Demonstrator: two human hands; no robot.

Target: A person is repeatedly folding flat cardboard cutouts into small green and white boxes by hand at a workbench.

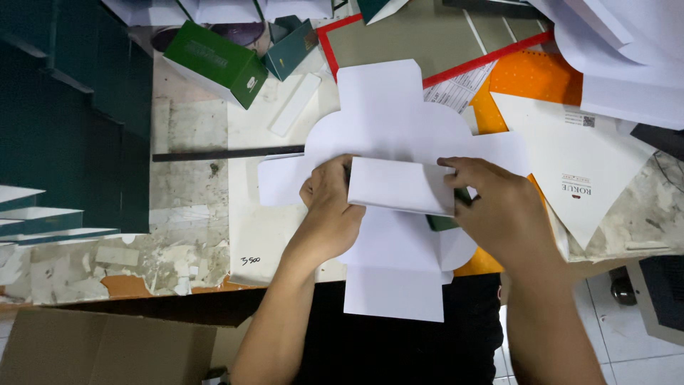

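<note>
Where the worktable (192, 142) runs off to the left, a stack of dark green folded cartons (68, 121) fills the edge, with a flattened brown cardboard box (107, 349) below the table's front. Further in, a green box with a white side (217, 63) lies tilted near the top, a smaller teal box (291, 46) just beside it, and a thin dark strip (228, 153) lies flat across the table. At the centre sits a white die-cut carton blank (388, 121), cross-shaped with rounded lobes, its near flap hanging over the table edge. One white flap (399, 185) is folded over the middle. The left hand (329, 207) is curled against that flap's left end, fingers tucked under and gripping it. The right hand (499, 207) pinches the flap's right end, thumb on top, with a dark green object (445, 222) partly hidden beneath. To the right lie an orange sheet (534, 78), a white pointed sheet (570, 164) and loose white paper (627, 64)
</note>
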